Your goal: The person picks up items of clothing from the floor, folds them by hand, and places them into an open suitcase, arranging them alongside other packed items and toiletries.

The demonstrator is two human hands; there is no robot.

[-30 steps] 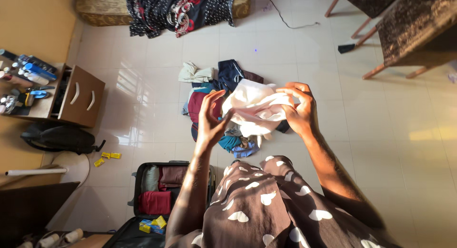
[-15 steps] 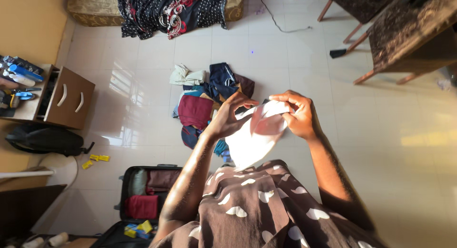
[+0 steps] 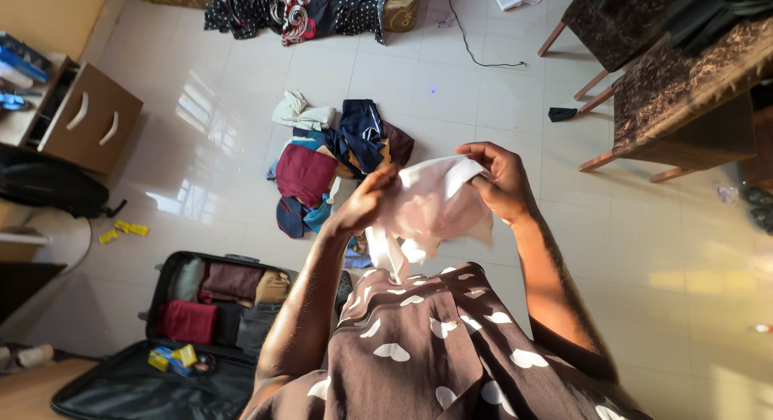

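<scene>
Head view, looking down from above: a black suitcase point(image 3: 121, 380) lies open on the tiled floor at the lower left. In its far half are folded clothes packed side by side: a red one point(image 3: 187, 319), a dark maroon one point(image 3: 229, 281), a tan one point(image 3: 272, 287) and a grey one. In the near half, the lid, lie small yellow and blue packets point(image 3: 173, 358). At the left edge stands a brown drawer unit point(image 3: 87, 116) with two light handles; what is inside does not show. A pile of clothes point(image 3: 334, 158) lies on the floor, just beyond the hands.

The lower part of the suitcase lid is cut off by the edge of the picture. The near part of the pile is hidden behind the arms and the cloth.

Both hands hold a pale pink cloth point(image 3: 431, 211) in the air, in front of the chest. The left hand point(image 3: 366, 201) is closed, pinching the cloth's left edge. The right hand point(image 3: 501, 178) is half curled and grips the top right edge between thumb and fingers. The cloth hangs crumpled between them, and one narrow end drops to the brown dress point(image 3: 435, 355).
</scene>
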